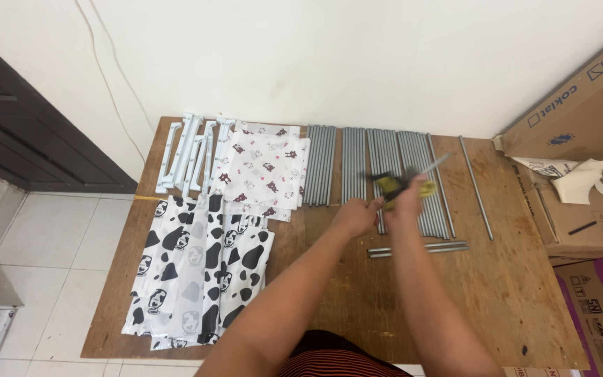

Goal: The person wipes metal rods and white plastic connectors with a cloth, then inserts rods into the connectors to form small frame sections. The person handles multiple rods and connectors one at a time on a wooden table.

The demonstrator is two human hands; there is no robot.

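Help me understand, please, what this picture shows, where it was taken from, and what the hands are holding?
There is no machine here: a person works with two bare hands, filmed by a camera on their head looking down. The left hand and right hand meet over a wooden board on a tiled floor. Together they grip a yellow-and-black piece with a grey rod sticking out; motion blur hides the details. On the board lie rows of grey rods, white plastic frames, a folded cloth with small figures and a cow-patterned cloth. Cardboard boxes stand at the right.
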